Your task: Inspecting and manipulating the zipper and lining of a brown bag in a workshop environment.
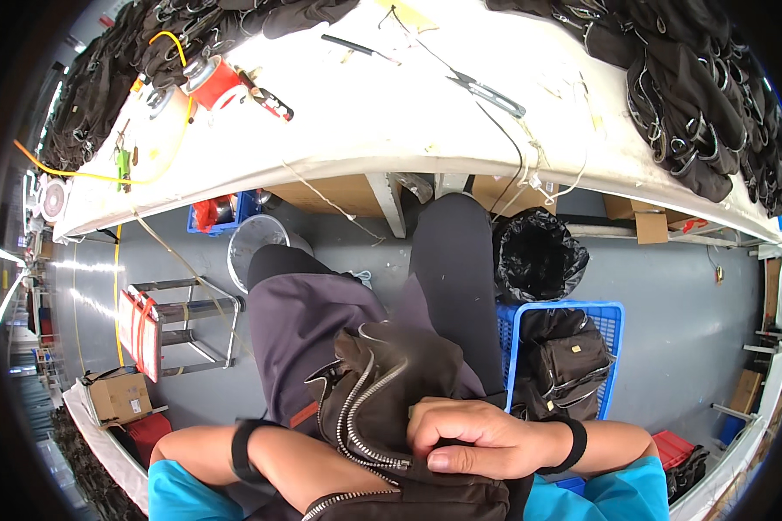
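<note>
A dark brown fabric bag [408, 363] with silver-toothed zippers lies across my lap, its zipped opening apart. My left forearm [297, 464], with a black band at the wrist, reaches into that opening, and the bag hides my left hand. On the bag's right side my right hand [473, 438] has its fingers curled closed on the dark cloth, thumb lying along the top. An open metal zipper [349, 417] runs down the bag between my two arms.
Ahead is a white-covered table [347, 104] with a red can [211, 82], a utility knife [487, 93] and piles of dark bags [691, 95]. On the floor at right are a blue crate [618, 347] holding bags and a black-lined bin [539, 256]. A metal-framed stool [182, 321] stands left.
</note>
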The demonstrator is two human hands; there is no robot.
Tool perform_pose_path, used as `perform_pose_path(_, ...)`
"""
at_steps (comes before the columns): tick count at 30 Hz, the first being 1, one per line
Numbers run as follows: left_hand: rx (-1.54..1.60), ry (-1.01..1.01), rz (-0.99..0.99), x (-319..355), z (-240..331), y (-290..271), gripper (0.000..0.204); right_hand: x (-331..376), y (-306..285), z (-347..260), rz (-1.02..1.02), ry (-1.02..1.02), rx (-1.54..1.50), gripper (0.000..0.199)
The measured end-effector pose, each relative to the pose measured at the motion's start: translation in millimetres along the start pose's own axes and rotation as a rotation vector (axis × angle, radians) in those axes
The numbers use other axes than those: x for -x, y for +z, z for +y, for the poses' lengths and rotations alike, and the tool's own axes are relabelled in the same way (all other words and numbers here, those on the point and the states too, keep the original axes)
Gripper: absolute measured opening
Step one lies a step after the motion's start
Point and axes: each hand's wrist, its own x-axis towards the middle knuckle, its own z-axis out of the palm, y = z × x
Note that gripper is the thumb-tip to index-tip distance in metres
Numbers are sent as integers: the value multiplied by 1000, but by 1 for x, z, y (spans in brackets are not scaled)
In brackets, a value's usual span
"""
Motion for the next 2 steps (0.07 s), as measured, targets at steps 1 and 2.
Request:
perform_pose_path(1, -3, -6, 5, 2, 1, 1, 60, 1, 1, 0, 8, 9, 2, 13)
perform_pose_path(2, -8, -9, 12, 4, 2, 2, 60, 3, 1, -1, 54, 46, -9, 14)
